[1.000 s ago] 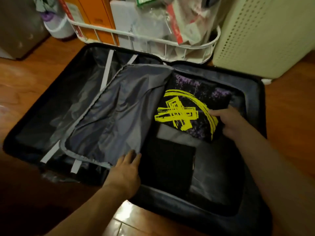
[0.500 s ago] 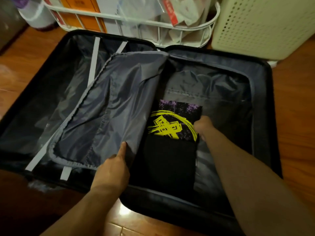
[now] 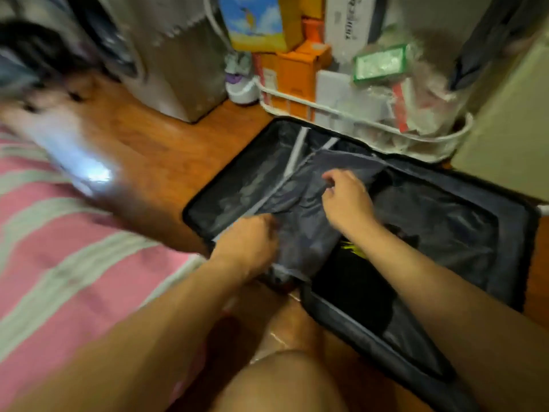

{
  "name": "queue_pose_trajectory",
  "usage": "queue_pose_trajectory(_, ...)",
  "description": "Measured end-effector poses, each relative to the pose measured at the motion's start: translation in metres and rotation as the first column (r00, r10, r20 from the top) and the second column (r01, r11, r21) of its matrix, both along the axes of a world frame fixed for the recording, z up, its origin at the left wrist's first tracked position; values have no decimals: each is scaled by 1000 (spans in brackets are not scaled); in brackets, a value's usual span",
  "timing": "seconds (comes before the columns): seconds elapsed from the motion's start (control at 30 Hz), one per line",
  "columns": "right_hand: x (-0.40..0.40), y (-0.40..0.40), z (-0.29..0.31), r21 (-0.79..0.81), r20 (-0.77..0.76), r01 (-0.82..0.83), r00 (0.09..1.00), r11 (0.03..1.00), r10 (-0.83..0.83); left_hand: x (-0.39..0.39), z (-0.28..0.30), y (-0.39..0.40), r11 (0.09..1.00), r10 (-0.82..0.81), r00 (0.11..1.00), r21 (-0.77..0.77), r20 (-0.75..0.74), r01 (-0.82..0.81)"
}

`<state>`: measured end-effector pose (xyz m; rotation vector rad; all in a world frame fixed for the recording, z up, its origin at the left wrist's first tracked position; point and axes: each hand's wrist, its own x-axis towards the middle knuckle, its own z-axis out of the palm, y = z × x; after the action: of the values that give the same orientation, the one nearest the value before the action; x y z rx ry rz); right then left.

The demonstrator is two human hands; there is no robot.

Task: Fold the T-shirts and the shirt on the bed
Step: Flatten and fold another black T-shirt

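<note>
An open black suitcase (image 3: pixel 517 221) lies on the wooden floor. A folded black T-shirt (image 3: pixel 353 281) with a yellow print lies in its right half, mostly hidden under my right forearm. A grey fabric divider flap (image 3: pixel 300 209) lies over the middle. My left hand (image 3: pixel 249 242) grips the flap's near edge. My right hand (image 3: pixel 346 197) pinches the flap higher up, fingers curled into the cloth. The frame is blurred by motion.
A bed with a pink and pale striped cover (image 3: pixel 59 263) fills the left. A white wire basket (image 3: pixel 365 123) of boxes and bags stands behind the suitcase, a cream bin (image 3: pixel 511 138) at the right, a grey appliance (image 3: pixel 178 69) at the back. My knee (image 3: pixel 282 382) is below.
My right hand left the folded T-shirt and took hold of the divider flap. My left hand closed on the flap's edge. The view swung left, bringing the bed into sight.
</note>
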<state>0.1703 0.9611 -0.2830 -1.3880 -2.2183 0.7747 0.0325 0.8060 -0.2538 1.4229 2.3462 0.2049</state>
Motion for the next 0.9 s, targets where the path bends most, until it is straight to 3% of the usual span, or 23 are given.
queue_pose_trajectory(0.1, -91, -94, 94, 32, -108, -261, 959, 965, 263, -48, 69, -102, 973, 186, 982, 144, -31, -180)
queue_pose_trajectory(0.23, -200, -259, 159, 76, -151, -616, 770, 784, 620, -106, 128, -308, 826, 529, 848, 212, 24, -522)
queue_pose_trajectory(0.4, -284, -485, 202, 31, 17, -925, 380, 379, 925, -111, 165, -599, 463, 882, 471, 192, -7, -865)
queue_pose_trajectory(0.53, -310, -631, 214, -38, 173, -996, 73, 81, 982, -68, 160, -776, 121, 988, 138, 188, 76, -975)
queue_pose_trajectory(0.6, -317, -682, 202, -92, 239, -996, -40, -19, 970, -46, 149, -829, 13, 992, 35, 180, 119, -983)
queue_pose_trajectory(0.7, -323, -714, 158, -177, 327, -982, -120, -64, 938, -35, 123, -865, -30, 988, -3, 174, 155, -984)
queue_pose_trajectory(0.77, -321, -716, 128, -212, 468, -974, -172, -79, 867, -44, 105, -876, -75, 983, -44, 173, 178, -982)
queue_pose_trajectory(0.9, -328, -720, 117, -264, 541, -964, -168, -24, 824, -83, 88, -889, -199, 978, -184, 191, 95, -961)
